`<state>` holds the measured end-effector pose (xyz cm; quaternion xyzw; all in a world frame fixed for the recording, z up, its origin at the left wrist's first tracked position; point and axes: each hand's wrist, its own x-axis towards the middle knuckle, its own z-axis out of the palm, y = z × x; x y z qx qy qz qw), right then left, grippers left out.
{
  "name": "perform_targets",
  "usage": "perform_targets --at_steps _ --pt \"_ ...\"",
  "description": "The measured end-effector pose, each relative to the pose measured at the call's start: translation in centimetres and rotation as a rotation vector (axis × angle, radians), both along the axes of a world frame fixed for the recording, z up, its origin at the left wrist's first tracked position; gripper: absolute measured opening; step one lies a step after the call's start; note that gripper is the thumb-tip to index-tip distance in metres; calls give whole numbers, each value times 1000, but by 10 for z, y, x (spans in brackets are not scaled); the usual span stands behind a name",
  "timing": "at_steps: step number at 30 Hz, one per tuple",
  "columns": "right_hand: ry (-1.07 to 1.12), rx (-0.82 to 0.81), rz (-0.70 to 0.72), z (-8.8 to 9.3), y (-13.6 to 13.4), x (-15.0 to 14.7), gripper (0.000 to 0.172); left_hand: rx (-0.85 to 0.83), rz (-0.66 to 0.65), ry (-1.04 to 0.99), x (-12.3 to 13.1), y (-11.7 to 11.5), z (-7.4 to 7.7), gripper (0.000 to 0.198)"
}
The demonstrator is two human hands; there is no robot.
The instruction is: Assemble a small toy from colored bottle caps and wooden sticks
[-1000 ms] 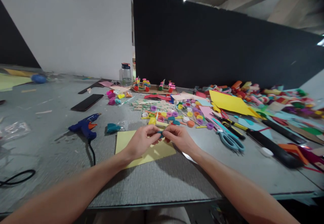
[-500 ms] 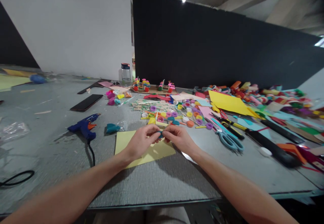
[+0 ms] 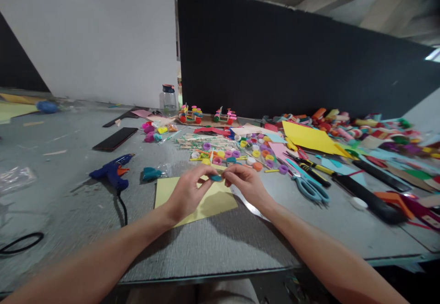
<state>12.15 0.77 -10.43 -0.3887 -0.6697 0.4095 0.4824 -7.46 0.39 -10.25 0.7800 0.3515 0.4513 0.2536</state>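
Above a pale yellow sheet of paper (image 3: 206, 205), my left hand (image 3: 190, 187) pinches a small teal piece of what looks like modelling clay (image 3: 216, 178) between thumb and fingers. My right hand (image 3: 242, 182) is close beside it, fingertips pressed together; a tiny bit may be between them, too small to make out. Left of the sheet lies a teal lump in a clear plastic bag (image 3: 151, 173). Just beyond my hands are coloured bottle caps (image 3: 217, 160) and thin sticks.
A blue hot glue gun (image 3: 112, 172) and a black phone (image 3: 116, 139) lie on the left. To the right are blue-handled scissors (image 3: 311, 189), pliers and coloured paper. Two small built models (image 3: 191, 114) and a water bottle (image 3: 168, 100) stand at the back.
My right fingers have moved slightly away from the teal piece, which both hands were pinching. It now shows more plainly in my left fingers. The view has shifted slightly.
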Motion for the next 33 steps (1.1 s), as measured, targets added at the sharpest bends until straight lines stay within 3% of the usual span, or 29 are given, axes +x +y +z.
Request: perform_targets --at_steps 5,14,20,28,33 --pt "31 121 29 1 -5 0 23 189 -6 45 -3 -2 3 21" --pt "-61 289 -23 3 -9 0 12 291 7 74 -4 -2 2 19" --pt "-206 510 -57 5 -12 -2 7 332 35 137 -4 0 0 17" --pt "-349 692 -66 4 -11 1 9 183 60 123 -3 1 -3 15" --pt "-361 692 -77 2 -9 2 7 15 -7 83 0 0 -3 9"
